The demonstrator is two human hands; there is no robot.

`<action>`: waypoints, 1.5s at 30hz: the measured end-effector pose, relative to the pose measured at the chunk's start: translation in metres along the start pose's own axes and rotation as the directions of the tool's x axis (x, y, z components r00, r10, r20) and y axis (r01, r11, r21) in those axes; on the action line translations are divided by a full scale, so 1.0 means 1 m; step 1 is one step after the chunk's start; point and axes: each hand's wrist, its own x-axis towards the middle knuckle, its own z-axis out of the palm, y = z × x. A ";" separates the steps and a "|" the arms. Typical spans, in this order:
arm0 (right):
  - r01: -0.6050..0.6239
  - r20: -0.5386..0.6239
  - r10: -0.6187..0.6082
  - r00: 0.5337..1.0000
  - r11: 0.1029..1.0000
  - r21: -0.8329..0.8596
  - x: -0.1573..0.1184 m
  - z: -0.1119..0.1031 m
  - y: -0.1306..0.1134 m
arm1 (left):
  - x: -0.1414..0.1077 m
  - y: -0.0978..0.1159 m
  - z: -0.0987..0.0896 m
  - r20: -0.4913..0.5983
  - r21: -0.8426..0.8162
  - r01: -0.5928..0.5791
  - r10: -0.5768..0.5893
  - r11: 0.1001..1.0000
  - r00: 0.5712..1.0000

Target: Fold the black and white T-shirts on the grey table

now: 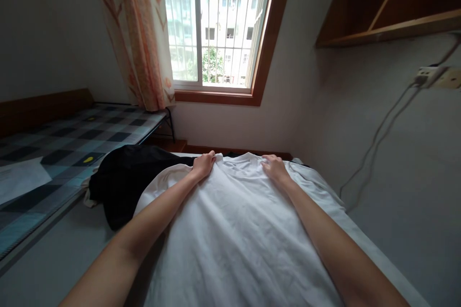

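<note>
A white T-shirt point(237, 216) lies spread out before me, its neckline at the far end and its body running toward me. At the shoulder left of the collar, my left hand point(204, 164) is closed on the fabric. My right hand point(275, 168) grips the opposite shoulder, its fingers curled over the far edge of the cloth. The left sleeve fans out beside my left forearm. Under and beside the shirt on the left is a black garment point(122, 177), bunched up.
A bed with a checked cover point(97, 129) stands to the left, with a white paper point(21, 177) on it. Ahead are a barred window point(226, 33) and a floral curtain point(144, 33). On the right wall hang a wooden shelf point(389, 29) and cables point(378, 134) from a socket.
</note>
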 end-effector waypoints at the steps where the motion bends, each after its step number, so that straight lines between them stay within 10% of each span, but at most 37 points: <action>1: 0.023 0.024 -0.023 0.999 1.000 -0.006 0.004 0.002 -0.009 | 0.000 0.000 -0.001 0.003 -0.008 0.006 -0.006 1.000 1.000; 7: -0.115 0.049 0.119 0.992 0.990 -0.079 0.021 0.014 -0.039 | -0.003 -0.008 -0.004 0.015 -0.040 0.039 -0.038 0.998 0.999; 19: -0.204 -0.477 0.116 0.871 0.969 -0.137 0.040 -0.037 -0.020 | 0.041 0.022 -0.012 -0.099 -0.012 -0.020 0.019 1.000 0.995; 26: -0.276 -0.110 0.256 0.960 0.930 -0.243 0.036 0.007 -0.016 | 0.040 0.022 0.017 0.010 0.073 -0.032 0.031 0.997 0.999; 33: -0.225 -0.235 0.155 0.960 0.924 -0.309 0.034 0.011 -0.018 | 0.054 0.017 0.013 -0.099 0.068 -0.084 0.091 0.994 0.991; 39: -0.152 -0.102 0.126 0.987 0.942 -0.301 0.029 0.012 -0.035 | 0.051 0.020 0.022 -0.033 0.081 -0.038 0.041 0.996 0.999; 45: 0.098 0.020 -0.097 0.995 0.985 -0.144 -0.035 0.017 -0.086 | 0.047 0.022 0.024 -0.061 0.099 -0.015 0.022 0.995 0.998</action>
